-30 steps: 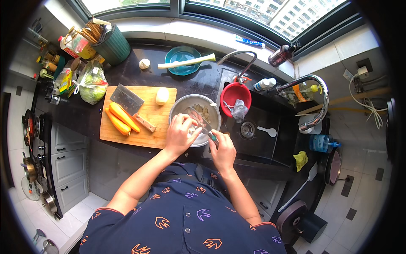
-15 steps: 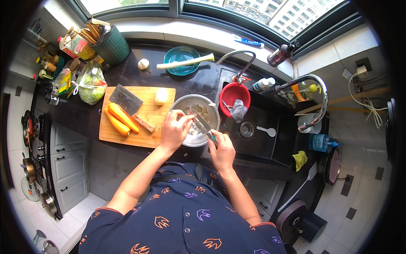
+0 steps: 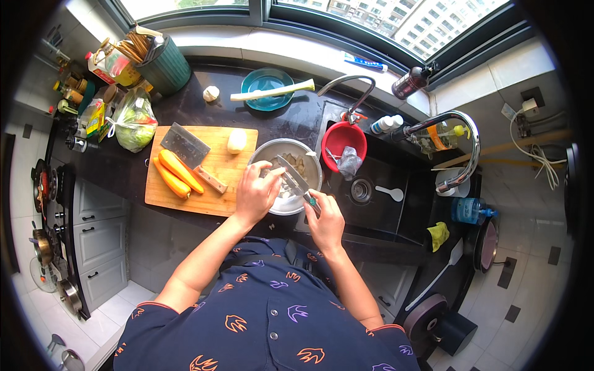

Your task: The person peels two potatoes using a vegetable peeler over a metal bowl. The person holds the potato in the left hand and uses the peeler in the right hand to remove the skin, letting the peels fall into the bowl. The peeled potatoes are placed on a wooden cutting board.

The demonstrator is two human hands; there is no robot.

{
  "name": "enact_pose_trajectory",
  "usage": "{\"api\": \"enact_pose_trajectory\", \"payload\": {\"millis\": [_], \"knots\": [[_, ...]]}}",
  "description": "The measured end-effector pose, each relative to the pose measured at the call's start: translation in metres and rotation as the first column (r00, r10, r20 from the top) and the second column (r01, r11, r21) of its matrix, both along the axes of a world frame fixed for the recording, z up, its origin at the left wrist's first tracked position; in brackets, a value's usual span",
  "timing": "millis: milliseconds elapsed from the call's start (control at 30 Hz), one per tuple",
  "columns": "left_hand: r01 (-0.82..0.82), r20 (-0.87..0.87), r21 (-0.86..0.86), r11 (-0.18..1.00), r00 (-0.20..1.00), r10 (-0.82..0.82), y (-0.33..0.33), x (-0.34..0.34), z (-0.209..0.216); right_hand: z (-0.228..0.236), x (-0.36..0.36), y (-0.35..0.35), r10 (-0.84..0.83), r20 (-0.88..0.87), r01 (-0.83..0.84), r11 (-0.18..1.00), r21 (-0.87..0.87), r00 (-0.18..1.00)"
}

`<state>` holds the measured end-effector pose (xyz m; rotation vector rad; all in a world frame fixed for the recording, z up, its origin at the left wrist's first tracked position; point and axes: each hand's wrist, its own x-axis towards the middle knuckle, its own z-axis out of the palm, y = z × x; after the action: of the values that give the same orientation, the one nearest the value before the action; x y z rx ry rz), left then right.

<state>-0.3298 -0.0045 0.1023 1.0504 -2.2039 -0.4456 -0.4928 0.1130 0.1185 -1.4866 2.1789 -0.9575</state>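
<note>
My right hand (image 3: 326,221) is wrapped round the dark handle of a small knife (image 3: 292,174). Its blade slants up and left across a pale metal bowl (image 3: 272,143). At the bowl's left side, my left hand (image 3: 255,193) is closed in a pinch beside the blade; whatever sits in its fingertips is too small to name. Pale, thin pieces (image 3: 301,166) lie in the bowl. Left of it, a wooden cutting board (image 3: 226,167) bears a cleaver (image 3: 184,145), peeled carrots (image 3: 172,180) and a round whitish vegetable (image 3: 236,140).
A teal plate (image 3: 263,77) with a long pale stalk (image 3: 298,87) across it stands behind the bowl, near a garlic bulb (image 3: 211,93). Right are a red basin (image 3: 359,136), the dark sink (image 3: 371,213) and a curved tap (image 3: 475,139). Bagged greens (image 3: 137,128) stand far left.
</note>
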Motion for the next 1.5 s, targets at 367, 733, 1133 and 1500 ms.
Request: {"api": "enact_pose_trajectory", "payload": {"millis": [367,733,1133,1500], "knots": [[-0.083,-0.113,0.136,0.987,0.989,0.098,-0.004,0.010,-0.010,-0.022,-0.009,0.007,0.103,-0.091,-0.088,0.983,0.158,0.990],[0.078,-0.047,-0.023,0.997,0.996,-0.079,0.008,0.002,-0.001,-0.004,-0.006,0.004,0.005,-0.112,-0.006,1.000,-0.013,0.994],[-0.080,-0.048,0.193,0.978,0.995,0.091,0.005,0.010,-0.012,-0.008,-0.002,0.007,-0.019,-0.156,0.018,1.000,-0.011,0.988],[0.026,-0.310,0.560,0.828,0.933,0.180,-0.012,-0.007,-0.004,-0.012,-0.013,0.007,-0.197,0.905,-0.113,0.960,0.256,0.377]]}}
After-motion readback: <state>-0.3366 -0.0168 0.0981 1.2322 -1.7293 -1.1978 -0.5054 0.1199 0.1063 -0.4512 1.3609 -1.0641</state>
